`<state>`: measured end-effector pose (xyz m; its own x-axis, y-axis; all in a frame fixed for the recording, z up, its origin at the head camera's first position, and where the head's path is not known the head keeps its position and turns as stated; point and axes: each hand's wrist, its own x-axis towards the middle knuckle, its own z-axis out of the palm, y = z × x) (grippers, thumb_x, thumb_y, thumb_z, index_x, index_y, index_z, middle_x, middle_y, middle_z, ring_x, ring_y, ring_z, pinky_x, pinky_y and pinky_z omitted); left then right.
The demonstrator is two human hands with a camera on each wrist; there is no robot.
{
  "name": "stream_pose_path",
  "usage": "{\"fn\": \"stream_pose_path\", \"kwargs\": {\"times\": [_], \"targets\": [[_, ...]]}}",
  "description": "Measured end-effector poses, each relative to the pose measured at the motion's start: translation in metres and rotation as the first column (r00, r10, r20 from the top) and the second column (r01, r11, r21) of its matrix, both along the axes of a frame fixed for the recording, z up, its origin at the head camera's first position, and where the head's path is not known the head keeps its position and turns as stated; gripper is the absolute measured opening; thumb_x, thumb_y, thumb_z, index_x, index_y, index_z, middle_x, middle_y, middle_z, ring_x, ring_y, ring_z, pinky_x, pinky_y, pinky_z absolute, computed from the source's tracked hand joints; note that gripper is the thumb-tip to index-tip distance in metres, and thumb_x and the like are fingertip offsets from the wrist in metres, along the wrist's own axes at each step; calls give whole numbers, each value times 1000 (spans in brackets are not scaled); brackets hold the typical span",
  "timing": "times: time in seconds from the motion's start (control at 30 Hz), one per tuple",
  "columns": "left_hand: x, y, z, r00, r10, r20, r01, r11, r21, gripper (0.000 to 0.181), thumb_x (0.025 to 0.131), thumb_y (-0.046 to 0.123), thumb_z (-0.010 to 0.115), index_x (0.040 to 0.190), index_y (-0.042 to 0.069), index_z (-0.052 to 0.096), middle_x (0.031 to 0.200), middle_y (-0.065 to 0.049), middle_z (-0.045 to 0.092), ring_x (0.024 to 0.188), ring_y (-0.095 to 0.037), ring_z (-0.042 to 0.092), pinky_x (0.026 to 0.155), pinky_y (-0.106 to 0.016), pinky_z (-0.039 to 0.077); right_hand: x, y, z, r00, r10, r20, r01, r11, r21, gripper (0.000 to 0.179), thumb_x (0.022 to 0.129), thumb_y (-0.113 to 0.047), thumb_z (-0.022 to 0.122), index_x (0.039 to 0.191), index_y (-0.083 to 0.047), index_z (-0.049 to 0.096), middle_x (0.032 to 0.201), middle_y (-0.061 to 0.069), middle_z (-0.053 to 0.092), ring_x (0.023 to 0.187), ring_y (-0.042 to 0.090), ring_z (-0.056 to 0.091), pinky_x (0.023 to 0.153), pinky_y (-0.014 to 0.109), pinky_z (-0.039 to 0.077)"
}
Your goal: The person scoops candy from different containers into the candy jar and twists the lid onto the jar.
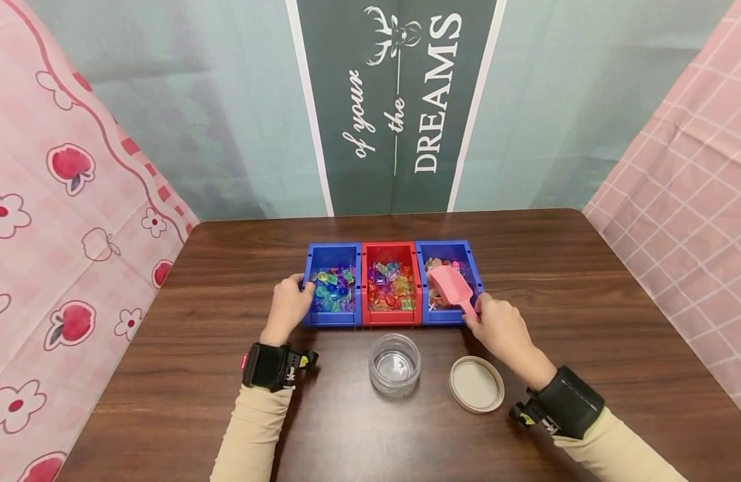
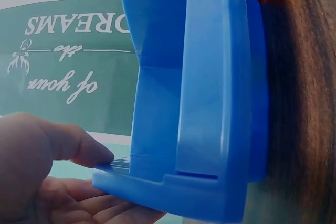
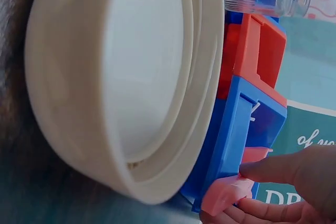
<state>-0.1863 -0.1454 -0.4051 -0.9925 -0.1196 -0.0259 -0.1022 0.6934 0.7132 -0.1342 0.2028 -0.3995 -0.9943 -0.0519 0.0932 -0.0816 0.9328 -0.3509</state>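
My left hand (image 1: 288,306) grips the outer side wall of the left blue bin (image 1: 331,320), thumb over the rim and fingers under the outside, as the left wrist view shows. Blue, green and purple clear beads (image 1: 333,294) lie in that bin. In my right hand (image 1: 504,328) is the handle of a pink scoop (image 1: 453,284). The scoop's blade slants over the right blue bin (image 1: 448,251), which holds mixed small pieces, some reddish or pale. Between these two stands a red bin (image 1: 391,319) with red, yellow and purple beads.
A clear open jar (image 1: 394,385) stands in front of the red bin. To its right lies a round cream lid (image 1: 476,385), large in the right wrist view. The brown wooden table (image 1: 225,268) meets hanging cloths at its back and sides.
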Motion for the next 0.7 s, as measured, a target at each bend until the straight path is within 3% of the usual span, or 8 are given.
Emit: {"fn": "stream_pose_path", "kwargs": {"times": [0.43, 0.7], "targets": [[0, -6, 2, 997, -16, 71, 16, 1000, 0, 41, 96, 18, 51, 125, -11, 56, 114, -27, 66, 100, -31, 63, 90, -46, 54, -2, 3, -2, 999, -10, -41, 7, 998, -63, 20, 76, -8, 70, 85, 4, 59, 62, 12, 58, 56, 23, 52, 50, 32, 40], [-2, -10, 1, 995, -22, 96, 14, 996, 85, 43, 97, 20, 48, 127, -10, 54, 121, -29, 64, 108, -33, 62, 95, -47, 53, -6, 3, 1, 999, 4, 52, 3, 990, -143, 21, 77, -8, 67, 88, 5, 54, 63, 11, 55, 58, 21, 50, 51, 26, 37]]}}
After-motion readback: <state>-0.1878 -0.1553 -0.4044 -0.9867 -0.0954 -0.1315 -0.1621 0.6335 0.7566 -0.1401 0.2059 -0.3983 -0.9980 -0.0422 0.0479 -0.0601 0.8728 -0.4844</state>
